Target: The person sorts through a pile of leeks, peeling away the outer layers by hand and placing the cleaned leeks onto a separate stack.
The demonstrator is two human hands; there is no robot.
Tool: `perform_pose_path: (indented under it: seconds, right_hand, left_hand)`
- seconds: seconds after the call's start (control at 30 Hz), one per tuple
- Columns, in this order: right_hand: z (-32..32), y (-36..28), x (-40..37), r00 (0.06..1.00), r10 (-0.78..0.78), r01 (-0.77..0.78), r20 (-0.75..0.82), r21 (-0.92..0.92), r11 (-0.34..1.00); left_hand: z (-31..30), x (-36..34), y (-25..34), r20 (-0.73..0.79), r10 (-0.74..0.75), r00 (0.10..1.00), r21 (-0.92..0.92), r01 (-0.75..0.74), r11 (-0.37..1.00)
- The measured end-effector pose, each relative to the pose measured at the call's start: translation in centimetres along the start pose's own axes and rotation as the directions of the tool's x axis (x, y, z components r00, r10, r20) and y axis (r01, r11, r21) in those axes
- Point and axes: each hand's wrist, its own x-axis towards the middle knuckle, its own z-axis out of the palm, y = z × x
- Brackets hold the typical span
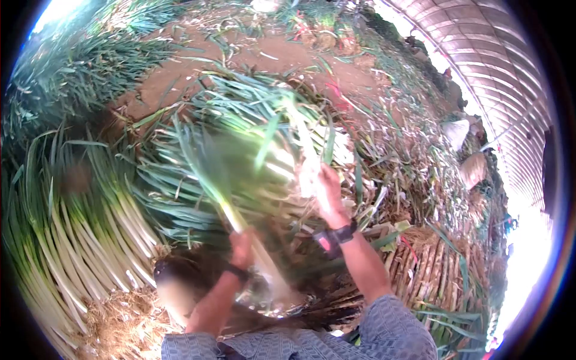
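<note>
My left hand [242,247] is closed round the white stalk of a leek [233,216], whose green leaves point up and away. My right hand [329,191] is raised to the right, closed on pale leek leaves [307,147] that are blurred by motion. Between and beyond both hands lies a heap of green and white leeks [240,99]. A blurred pale stalk with a root end [273,276] is just right of my left hand.
Rows of leeks [78,240] with straw-like roots [129,318] lie at the left. More leeks [90,72] are piled at the upper left. Peeled scraps [414,162] cover the right side, above bundled stalks [426,270]. An arched roof [492,60] rises at the upper right.
</note>
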Motion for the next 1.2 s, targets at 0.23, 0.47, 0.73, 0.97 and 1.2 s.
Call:
perform_pose_path:
  seconds: [0.23, 0.47, 0.73, 0.97, 1.2]
  right_hand:
    - [1.2, 7.2, -9.2, 0.817, -0.518, 0.557, 0.251, -0.574, 0.6]
    - [2.7, 7.0, -16.3, 0.573, -0.129, 0.722, 0.81, -0.423, 0.548]
    - [3.5, 7.1, -21.1, 0.513, 0.071, 0.62, 0.856, -0.426, 0.659]
    - [-12.4, -4.4, -16.3, 0.613, 0.439, 0.515, 0.657, -0.754, 0.408]
    - [-25.5, -12.1, -5.8, 0.671, -0.66, 0.271, 0.337, -0.94, -0.205]
  left_hand:
    - [-3.6, 4.0, -7.1, -0.005, 0.406, 0.914, 0.068, -0.405, 0.912]
    - [-1.5, 4.6, -3.7, -0.037, 0.055, 0.998, -0.071, -0.058, 0.996]
    - [-2.0, 4.8, -5.4, 0.059, 0.092, 0.994, 0.064, -0.095, 0.993]
    - [-5.5, 5.7, -1.4, -0.079, 0.114, 0.99, 0.052, -0.11, 0.993]
    - [-3.6, 3.5, -0.3, -0.064, -0.106, 0.992, -0.277, 0.085, 0.957]
